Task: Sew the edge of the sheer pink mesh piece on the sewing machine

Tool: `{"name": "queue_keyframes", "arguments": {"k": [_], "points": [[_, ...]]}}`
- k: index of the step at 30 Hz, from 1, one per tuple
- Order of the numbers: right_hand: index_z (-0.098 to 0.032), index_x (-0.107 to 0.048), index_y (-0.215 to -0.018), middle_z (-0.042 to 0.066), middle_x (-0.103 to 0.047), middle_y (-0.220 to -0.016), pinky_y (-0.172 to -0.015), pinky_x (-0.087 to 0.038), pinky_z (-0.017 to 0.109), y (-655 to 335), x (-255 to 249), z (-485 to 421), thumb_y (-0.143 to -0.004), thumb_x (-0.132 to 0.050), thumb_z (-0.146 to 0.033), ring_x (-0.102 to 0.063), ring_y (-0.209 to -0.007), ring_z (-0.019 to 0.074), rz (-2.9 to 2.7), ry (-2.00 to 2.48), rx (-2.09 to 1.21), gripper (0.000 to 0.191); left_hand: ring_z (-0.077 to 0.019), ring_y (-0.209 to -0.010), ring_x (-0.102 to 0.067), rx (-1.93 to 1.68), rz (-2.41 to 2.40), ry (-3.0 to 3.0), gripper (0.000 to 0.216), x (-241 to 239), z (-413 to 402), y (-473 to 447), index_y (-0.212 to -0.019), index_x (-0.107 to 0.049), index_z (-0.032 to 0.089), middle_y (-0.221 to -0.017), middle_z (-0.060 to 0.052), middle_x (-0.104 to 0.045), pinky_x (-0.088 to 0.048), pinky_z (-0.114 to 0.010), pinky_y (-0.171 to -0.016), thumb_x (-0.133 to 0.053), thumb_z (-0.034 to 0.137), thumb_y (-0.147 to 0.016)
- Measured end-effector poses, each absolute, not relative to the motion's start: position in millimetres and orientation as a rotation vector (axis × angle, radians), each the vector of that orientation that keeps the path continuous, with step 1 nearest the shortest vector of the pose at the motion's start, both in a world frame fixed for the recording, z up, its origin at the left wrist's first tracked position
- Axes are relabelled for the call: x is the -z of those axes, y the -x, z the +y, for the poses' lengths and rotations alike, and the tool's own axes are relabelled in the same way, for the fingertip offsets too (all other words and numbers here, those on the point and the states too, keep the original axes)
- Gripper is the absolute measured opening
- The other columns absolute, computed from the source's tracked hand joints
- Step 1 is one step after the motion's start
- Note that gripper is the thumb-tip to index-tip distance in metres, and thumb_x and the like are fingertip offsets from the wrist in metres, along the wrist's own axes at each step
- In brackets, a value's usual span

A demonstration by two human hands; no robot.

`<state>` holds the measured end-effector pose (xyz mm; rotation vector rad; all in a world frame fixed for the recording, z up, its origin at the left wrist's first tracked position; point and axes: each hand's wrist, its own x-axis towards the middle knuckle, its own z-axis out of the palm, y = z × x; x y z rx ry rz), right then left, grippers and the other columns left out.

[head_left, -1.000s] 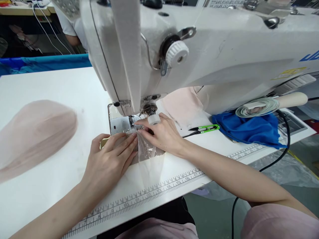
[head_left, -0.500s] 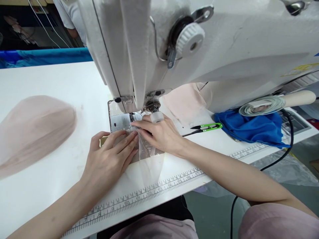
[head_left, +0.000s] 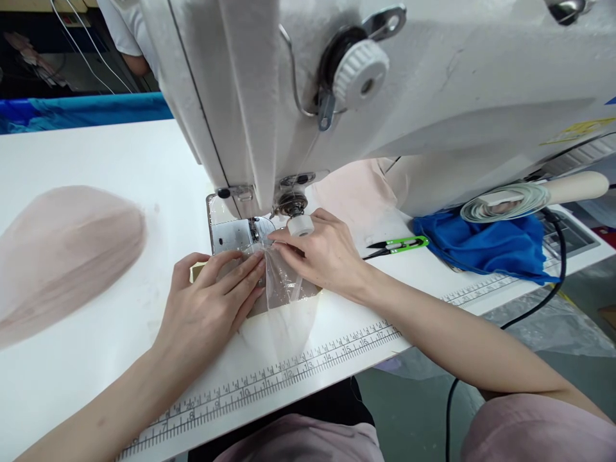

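A piece of sheer, pale fabric (head_left: pixel 282 285) lies gathered in front of the presser foot (head_left: pixel 254 232) of a white sewing machine (head_left: pixel 447 77). My left hand (head_left: pixel 209 305) rests on the left side of this fabric, fingers stretched out and pressing it down on the plate. Just right of the needle area, my right hand (head_left: pixel 332 256) pinches the fabric between thumb and forefinger. The fabric's far edge is partly hidden by my fingers.
Sheer pink fabric (head_left: pixel 72 256) lies at the left of the white table. Right of the needle are paler pink cloth (head_left: pixel 356 192), green thread snips (head_left: pixel 402 244) and blue cloth (head_left: pixel 486 247) with a coiled tape (head_left: pixel 505 202). A printed ruler (head_left: pixel 279 378) follows the front edge.
My right hand has shifted slightly right, away from the presser foot, and its fingers have changed position. My left hand stays nearly in place on the fabric.
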<state>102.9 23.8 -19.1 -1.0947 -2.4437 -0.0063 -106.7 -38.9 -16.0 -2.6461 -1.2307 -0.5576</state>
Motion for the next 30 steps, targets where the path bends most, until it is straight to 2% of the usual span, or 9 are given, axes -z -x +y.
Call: {"name": "queue_keyframes", "arguments": {"k": [3, 9, 12, 21, 30], "points": [[-0.020, -0.074, -0.095, 0.002, -0.071, -0.082, -0.071, -0.036, 0.032, -102.1, 19.0, 22.6, -0.095, -0.049, -0.024, -0.059, -0.073, 0.0161, -2.429, 1.064, -0.019, 0.026, -0.0276, -0.114, -0.062, 0.548, -1.216, 2.651, 0.033, 14.9, -38.4, 106.4, -0.129, -0.058, 0.026, -0.127, 0.000, -0.067, -0.035, -0.047, -0.089, -0.052, 0.020, -0.097], [-0.017, -0.073, -0.097, 0.007, -0.070, -0.102, -0.073, -0.039, 0.033, -98.8, 21.2, 23.2, -0.095, -0.046, -0.018, -0.060, -0.087, 0.0199, -2.470, 1.109, -0.100, 0.027, -0.0277, -0.113, -0.063, 0.565, -1.224, 2.647, 0.034, 14.9, -38.1, 106.4, -0.131, -0.057, 0.029, -0.127, 0.002, -0.068, -0.036, -0.046, -0.089, -0.052, 0.022, -0.098], [-0.017, -0.073, -0.102, 0.008, -0.070, -0.105, -0.076, -0.041, 0.034, -97.9, 23.4, 22.9, -0.094, -0.045, -0.013, -0.061, -0.089, 0.0200, -2.481, 1.089, -0.121, 0.029, -0.0286, -0.113, -0.063, 0.553, -1.213, 2.641, 0.031, 15.0, -38.2, 106.8, -0.127, -0.059, 0.025, -0.126, 0.000, -0.068, -0.036, -0.046, -0.089, -0.051, 0.022, -0.098], [-0.017, -0.069, -0.115, 0.008, -0.069, -0.107, -0.079, -0.042, 0.035, -96.8, 22.5, 21.8, -0.094, -0.046, -0.012, -0.060, -0.092, 0.0214, -2.518, 1.079, -0.054, 0.032, -0.0283, -0.115, -0.062, 0.526, -1.206, 2.637, 0.030, 15.2, -37.4, 106.6, -0.128, -0.057, 0.023, -0.129, -0.001, -0.066, -0.036, -0.047, -0.089, -0.050, 0.022, -0.099], [-0.018, -0.071, -0.112, 0.007, -0.070, -0.104, -0.078, -0.040, 0.035, -95.2, 20.9, 20.7, -0.095, -0.045, -0.012, -0.060, -0.089, 0.0208, -2.507, 1.074, -0.032, 0.031, -0.0272, -0.115, -0.062, 0.546, -1.245, 2.651, 0.034, 15.9, -36.8, 107.7, -0.132, -0.055, 0.026, -0.129, 0.000, -0.066, -0.035, -0.048, -0.091, -0.051, 0.021, -0.098]]}}
